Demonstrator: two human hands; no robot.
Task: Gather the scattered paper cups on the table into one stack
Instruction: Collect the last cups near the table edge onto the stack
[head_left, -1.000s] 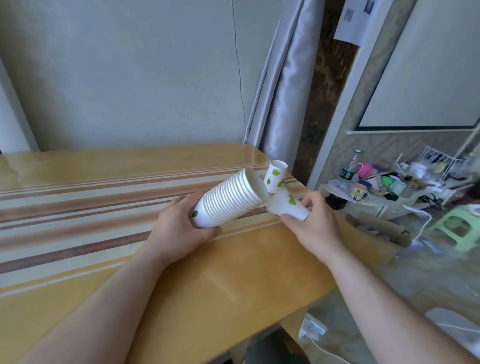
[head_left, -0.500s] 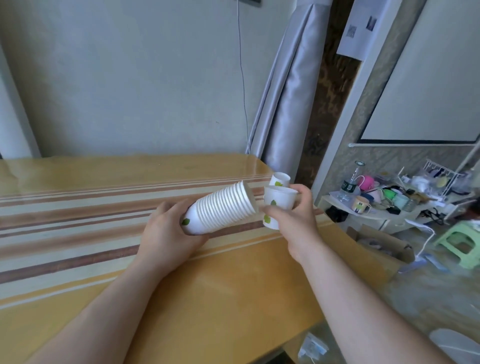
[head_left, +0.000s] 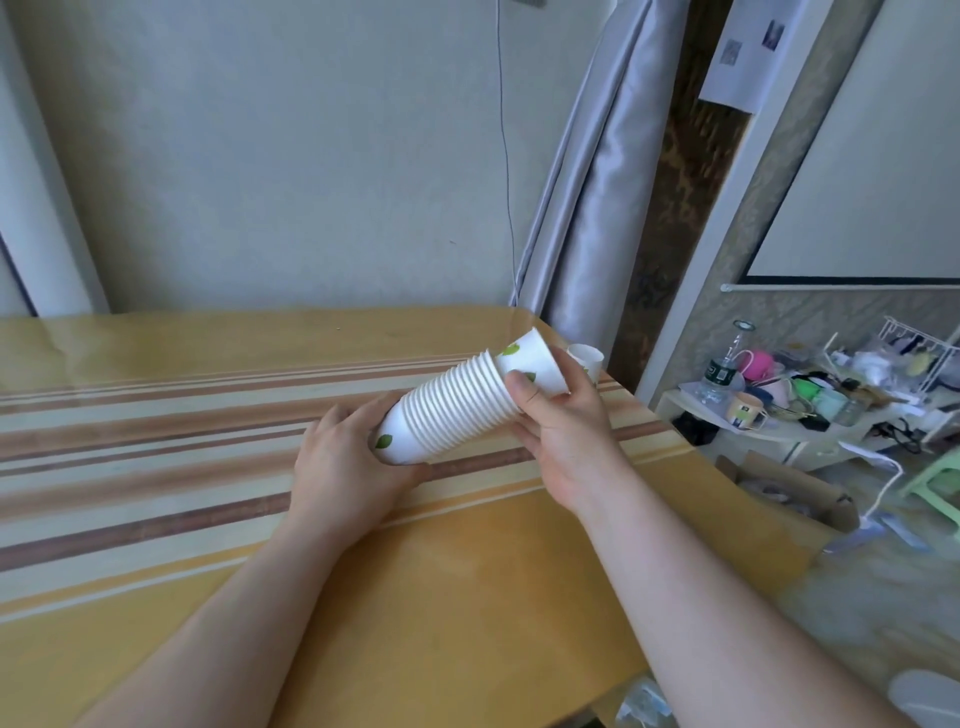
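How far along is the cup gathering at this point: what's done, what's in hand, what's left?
Mostly done: many cups already sit nested in the stack, held tilted by the left hand at its base. In hand: the right hand is fitting one more cup into the stack's open end. Left: one loose cup stands near the table's far corner, behind the right hand. No other loose cups show.

No legible text found. The bottle (head_left: 718, 375) at far right carries a dark label, print too small to read. The sheet (head_left: 748, 57) on the far wall shows only blurred pictures.
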